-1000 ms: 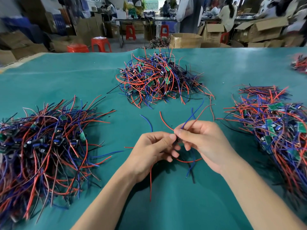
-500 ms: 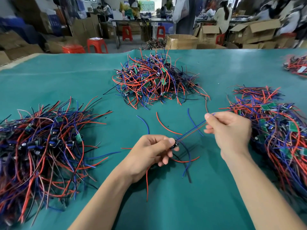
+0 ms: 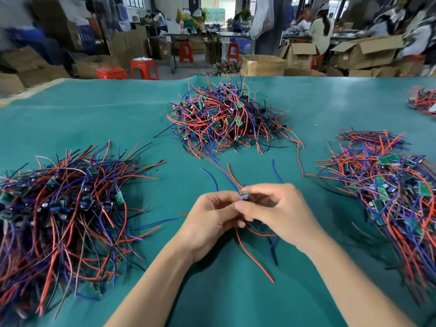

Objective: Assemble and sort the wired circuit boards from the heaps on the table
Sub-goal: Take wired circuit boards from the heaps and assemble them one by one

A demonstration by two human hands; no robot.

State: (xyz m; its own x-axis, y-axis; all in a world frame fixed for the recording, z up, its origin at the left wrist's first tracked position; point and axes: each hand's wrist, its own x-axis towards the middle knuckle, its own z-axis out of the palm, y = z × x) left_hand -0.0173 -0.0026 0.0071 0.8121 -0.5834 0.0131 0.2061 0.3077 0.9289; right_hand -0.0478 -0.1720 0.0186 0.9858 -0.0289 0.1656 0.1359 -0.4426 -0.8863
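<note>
Both hands together over table (image 3: 236, 303): left hand (image 3: 207, 223) and right hand (image 3: 280, 213) pinch small circuit board (image 3: 244, 197) between fingertips, red and blue wires trailing. Heaps left (image 3: 63, 208), ahead (image 3: 224, 116), right (image 3: 389, 190).

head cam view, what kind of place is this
Most likely a small electronics assembly workshop: heaps of wired circuit boards lie on a green-covered table, open cardboard boxes stand behind, and other people work at benches.
</note>
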